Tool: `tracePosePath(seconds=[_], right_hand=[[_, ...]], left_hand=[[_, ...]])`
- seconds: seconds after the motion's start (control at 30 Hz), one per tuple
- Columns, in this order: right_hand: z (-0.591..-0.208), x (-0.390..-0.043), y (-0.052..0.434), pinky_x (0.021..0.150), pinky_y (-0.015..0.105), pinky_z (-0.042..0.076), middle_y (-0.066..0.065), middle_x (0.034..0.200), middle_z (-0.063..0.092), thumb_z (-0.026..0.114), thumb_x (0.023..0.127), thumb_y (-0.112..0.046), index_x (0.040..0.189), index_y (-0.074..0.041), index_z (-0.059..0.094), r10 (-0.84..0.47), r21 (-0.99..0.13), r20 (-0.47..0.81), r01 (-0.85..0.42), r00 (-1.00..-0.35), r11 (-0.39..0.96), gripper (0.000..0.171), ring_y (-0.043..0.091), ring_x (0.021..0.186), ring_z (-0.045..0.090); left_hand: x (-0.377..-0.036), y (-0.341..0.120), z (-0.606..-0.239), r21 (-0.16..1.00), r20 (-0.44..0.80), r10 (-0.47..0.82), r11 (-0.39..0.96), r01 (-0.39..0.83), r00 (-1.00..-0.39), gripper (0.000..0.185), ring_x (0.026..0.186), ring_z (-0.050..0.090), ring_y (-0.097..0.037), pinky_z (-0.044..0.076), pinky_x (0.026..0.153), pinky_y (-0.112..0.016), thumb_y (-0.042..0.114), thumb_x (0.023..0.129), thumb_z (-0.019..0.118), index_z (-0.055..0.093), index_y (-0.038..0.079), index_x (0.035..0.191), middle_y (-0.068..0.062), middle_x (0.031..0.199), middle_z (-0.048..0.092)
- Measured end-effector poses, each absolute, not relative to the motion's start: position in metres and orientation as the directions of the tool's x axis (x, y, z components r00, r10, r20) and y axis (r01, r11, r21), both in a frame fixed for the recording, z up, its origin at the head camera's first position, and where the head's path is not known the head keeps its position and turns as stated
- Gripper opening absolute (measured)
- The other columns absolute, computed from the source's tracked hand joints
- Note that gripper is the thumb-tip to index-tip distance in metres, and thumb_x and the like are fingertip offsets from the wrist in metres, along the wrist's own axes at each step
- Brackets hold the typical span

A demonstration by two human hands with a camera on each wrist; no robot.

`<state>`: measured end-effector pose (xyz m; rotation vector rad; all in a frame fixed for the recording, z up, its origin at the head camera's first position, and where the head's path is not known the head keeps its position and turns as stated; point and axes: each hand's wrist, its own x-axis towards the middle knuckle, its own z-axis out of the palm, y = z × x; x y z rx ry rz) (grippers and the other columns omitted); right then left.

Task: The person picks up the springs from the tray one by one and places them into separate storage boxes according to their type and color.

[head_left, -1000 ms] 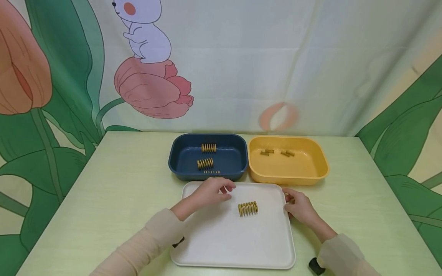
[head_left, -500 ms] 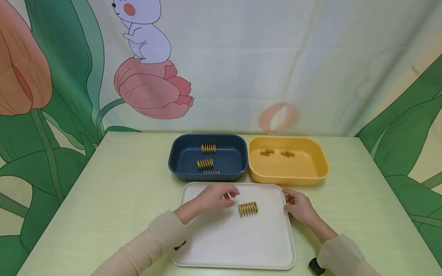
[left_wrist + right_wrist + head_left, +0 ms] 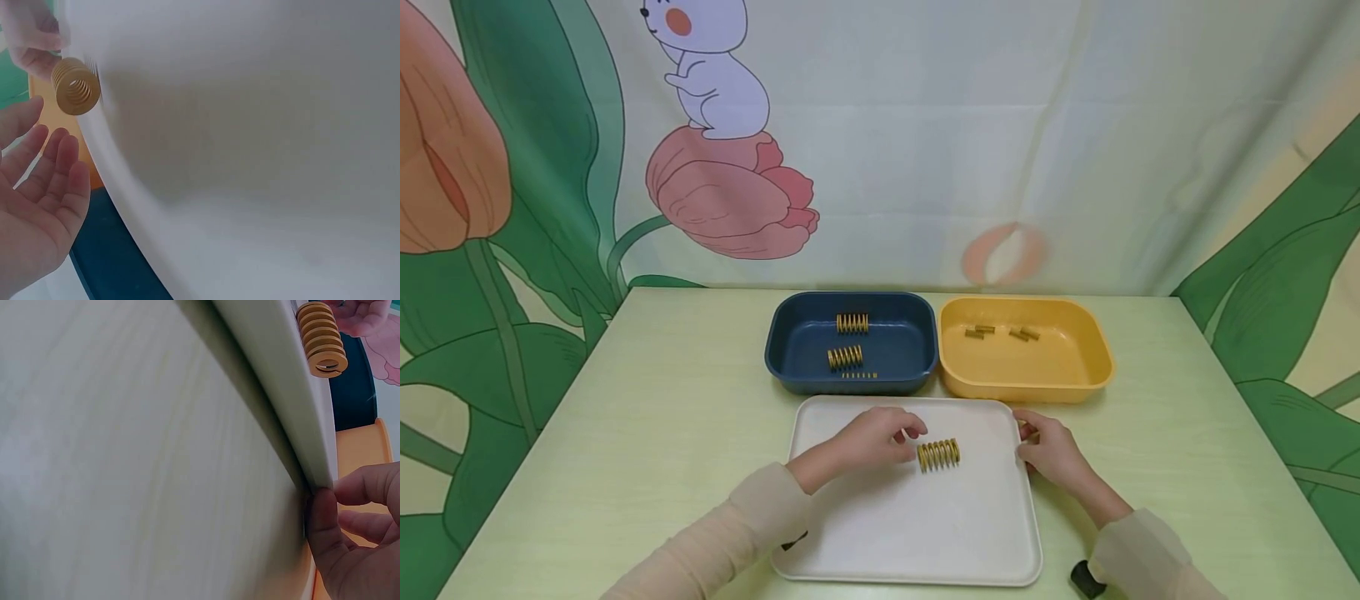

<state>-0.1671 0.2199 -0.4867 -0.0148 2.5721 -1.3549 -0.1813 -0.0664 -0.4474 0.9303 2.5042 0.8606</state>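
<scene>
One gold coil spring [image 3: 938, 455] lies on its side on the white tray [image 3: 910, 533], right of the tray's middle line. My left hand [image 3: 880, 437] hovers over the tray just left of that spring, thumb and fingers parted. In the left wrist view, a gap shows between the fingers [image 3: 74, 187] and the spring [image 3: 76, 87], and the palm holds nothing. At the tray's far right corner my right hand [image 3: 1052, 450] pinches the rim. The right wrist view has the thumb [image 3: 325, 519] against the rim's outer side and a finger over its top.
Behind the tray stands a dark blue bin [image 3: 895, 386] containing several large gold springs [image 3: 846, 357]; the front one is partly hidden by its wall. A yellow bin [image 3: 1030, 392] with several small springs [image 3: 980, 331] touches its right side. A printed curtain [image 3: 910, 167] hangs behind the table.
My left hand has moved right and slightly nearer over the tray, from beside the blue bin's front to the spring. My right hand stays on the tray's corner.
</scene>
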Motion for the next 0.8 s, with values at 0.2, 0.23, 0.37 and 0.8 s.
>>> tracePosePath(seconds=[0.2, 0.23, 0.37, 0.8], right_hand=[[-0.487, -0.167, 0.22, 0.053, 0.026, 0.048, 0.017, 0.093, 0.054, 0.054, 0.077, 0.01, 0.133, 0.016, 0.047, -0.119, -0.811, -0.203, 0.099, -0.972, 0.576, 0.056, 0.016, 0.07, 0.051], [-0.487, -0.167, 0.22, 0.053, 0.026, 0.048, 0.017, 0.093, 0.054, 0.054, 0.077, 0.01, 0.133, 0.016, 0.047, -0.118, -0.81, -0.204, 0.1, -0.972, 0.578, 0.056, 0.016, 0.07, 0.051], [-0.487, -0.167, 0.221, 0.054, 0.025, 0.048, 0.017, 0.094, 0.054, 0.054, 0.077, 0.01, 0.133, 0.015, 0.048, -0.114, -0.807, -0.21, 0.106, -0.971, 0.581, 0.056, 0.016, 0.07, 0.05], [-0.489, -0.167, 0.221, 0.055, 0.027, 0.049, 0.018, 0.095, 0.055, 0.054, 0.078, 0.01, 0.134, 0.015, 0.047, -0.116, -0.806, -0.211, 0.106, -0.971, 0.582, 0.056, 0.017, 0.073, 0.051]], left_hand=[[-0.178, -0.063, -0.449, 0.633, -0.092, 0.681, 0.603, 0.485, -0.727, 0.031, 0.094, 0.066, -0.025, 0.051, 0.084, -0.028, 0.006, 0.085, 0.068, 0.066, 0.001, 0.115, -0.013, 0.108, 0.069], [-0.178, -0.062, -0.449, 0.636, -0.097, 0.68, 0.604, 0.48, -0.727, 0.031, 0.094, 0.066, -0.026, 0.051, 0.084, -0.028, 0.005, 0.085, 0.068, 0.066, 0.001, 0.115, -0.013, 0.109, 0.069], [-0.177, -0.059, -0.45, 0.639, -0.119, 0.677, 0.612, 0.466, -0.726, 0.032, 0.095, 0.065, -0.026, 0.051, 0.086, -0.03, 0.006, 0.086, 0.068, 0.066, 0.001, 0.117, -0.013, 0.11, 0.069], [-0.175, -0.048, -0.459, 0.61, -0.133, 0.666, 0.638, 0.47, -0.734, 0.039, 0.082, 0.049, -0.012, 0.04, 0.074, -0.024, 0.012, 0.082, 0.076, 0.065, 0.003, 0.119, -0.008, 0.1, 0.062]])
